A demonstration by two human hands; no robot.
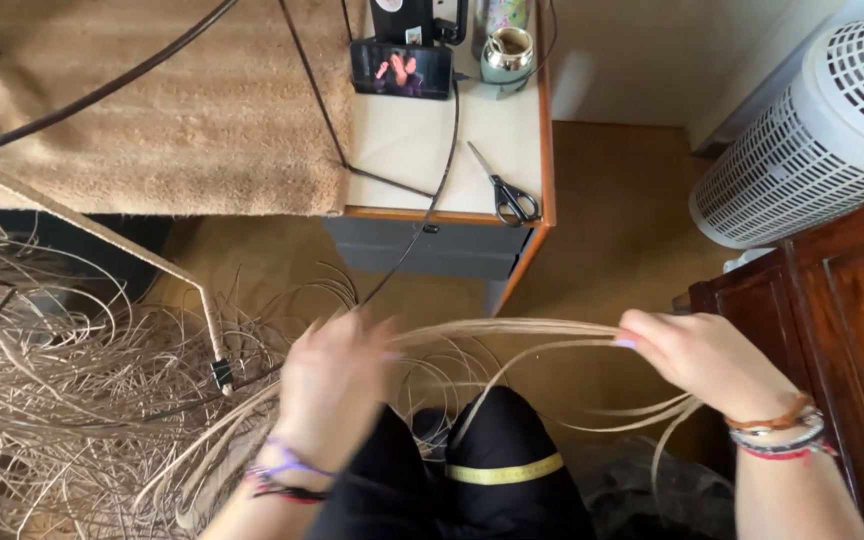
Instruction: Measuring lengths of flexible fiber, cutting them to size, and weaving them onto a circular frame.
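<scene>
My left hand (332,385) is blurred with motion and closed around a bundle of thin pale cane strands (512,332). My right hand (707,360) pinches the same strands at their right end, so they stretch in a shallow arc between both hands. Loose ends curl down below my right hand. A big tangle of the same strands (72,400) lies on the floor at the left. My knees in black trousers (472,470) are below the hands, with a yellow tape measure (504,472) draped across them.
A small white table (422,150) with an orange edge carries scissors (504,192), a phone (402,68) and a metal cup (507,55). A tan woven frame (172,110) leans at upper left. A white laundry basket (812,140) and a dark wooden cabinet (842,320) stand at the right.
</scene>
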